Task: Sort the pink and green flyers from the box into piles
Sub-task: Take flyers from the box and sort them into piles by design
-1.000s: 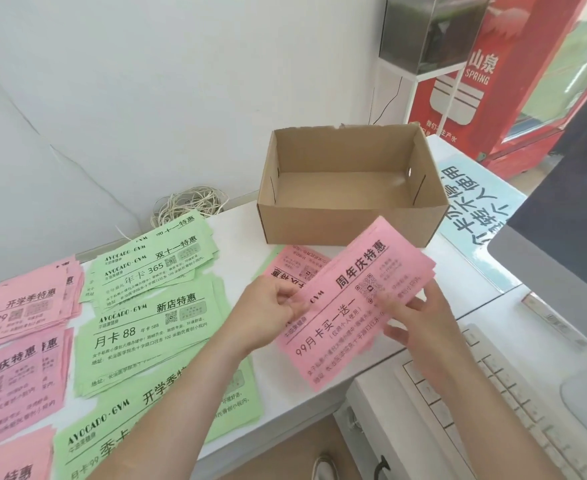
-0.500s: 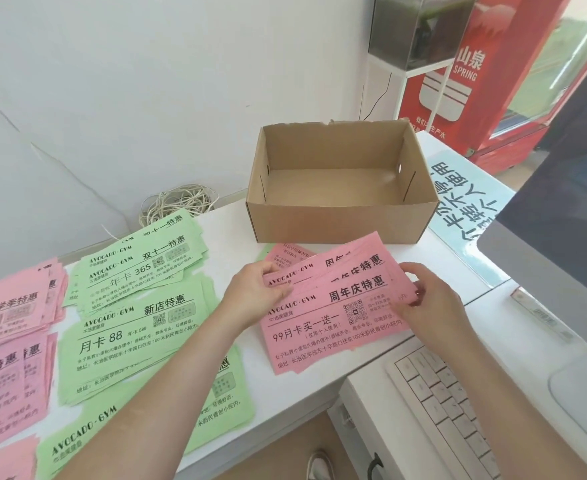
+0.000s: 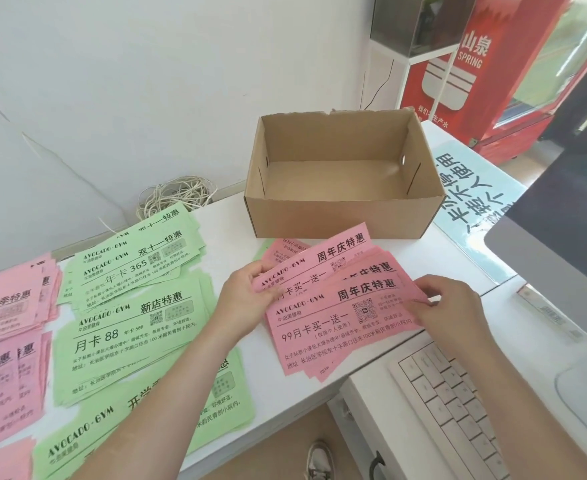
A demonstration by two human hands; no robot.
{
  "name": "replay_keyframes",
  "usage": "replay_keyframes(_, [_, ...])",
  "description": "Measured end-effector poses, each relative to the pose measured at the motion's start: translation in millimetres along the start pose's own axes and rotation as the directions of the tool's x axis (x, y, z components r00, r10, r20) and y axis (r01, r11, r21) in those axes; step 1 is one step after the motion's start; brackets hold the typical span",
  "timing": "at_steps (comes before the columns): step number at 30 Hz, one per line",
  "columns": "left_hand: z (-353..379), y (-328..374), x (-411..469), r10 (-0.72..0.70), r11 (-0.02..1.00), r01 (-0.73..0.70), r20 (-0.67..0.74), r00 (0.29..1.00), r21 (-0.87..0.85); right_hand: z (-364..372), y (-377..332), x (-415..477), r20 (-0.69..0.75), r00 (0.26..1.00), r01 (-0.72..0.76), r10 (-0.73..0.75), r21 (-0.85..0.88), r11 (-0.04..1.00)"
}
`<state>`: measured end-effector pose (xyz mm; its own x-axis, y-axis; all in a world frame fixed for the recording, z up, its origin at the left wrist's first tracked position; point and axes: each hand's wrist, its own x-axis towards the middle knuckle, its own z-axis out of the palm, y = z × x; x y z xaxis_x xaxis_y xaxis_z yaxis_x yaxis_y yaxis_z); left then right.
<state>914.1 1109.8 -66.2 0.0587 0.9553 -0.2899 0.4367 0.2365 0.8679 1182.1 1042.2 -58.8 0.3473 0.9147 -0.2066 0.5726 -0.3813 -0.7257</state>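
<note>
Desk (image 3: 229, 230): white, carries all of it. Box (image 3: 340, 216) at back centre, top open, nothing showing inside; I judge it emptied.

Green piles (image 3: 129, 327) spread left of centre. Pink piles (image 3: 5, 306) at the far left edge, beyond the green.

Pink fan (image 3: 340, 320) just in front of the box, low over the desk's near edge. I can't tell whether its bottom sheets rest on the desk. Long axis runs left to right, right end tilted a little away from me.

Left hand (image 3: 247, 303) pinches the fan's left ends, thumb on top. Right hand (image 3: 448, 313) pinches the right edge, fingers curled.

My read of the coming move: the pink piles lie well to the left, across the green, so the left hand is the nearer one to carry these sheets over, travelling along their long axis
</note>
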Motion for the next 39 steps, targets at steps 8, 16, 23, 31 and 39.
replay_keyframes(8, [15.9,2.2,-21.2,0.203,0.922,-0.229,0.114,0.973,0.312,2.3,-2.9,12.7,0.016,1.000,0.030,-0.027,-0.201,0.979])
replay_keyframes(16, [26.0,-11.2,-31.9,0.407,0.793,-0.440,0.172,0.897,0.422,-14.9,-9.5,18.9,0.222,0.974,0.041,-0.047,0.031,0.999])
replay_keyframes(23, [16.2,1.8,-29.2,0.291,0.815,-0.387,0.274,0.917,0.430,-19.0,-7.0,18.9,0.142,0.984,0.107,-0.104,-0.014,0.994])
replay_keyframes(31, [3.1,14.9,-53.9,0.022,0.983,-0.011,0.057,0.998,-0.184,-18.6,-15.9,19.8,0.134,0.989,0.015,-0.058,0.297,0.955])
replay_keyframes(39, [67.0,8.7,-34.9,0.247,0.557,-0.404,0.319,0.915,0.726,-36.7,-20.6,7.9,-0.244,0.968,0.053,0.056,0.419,0.907])
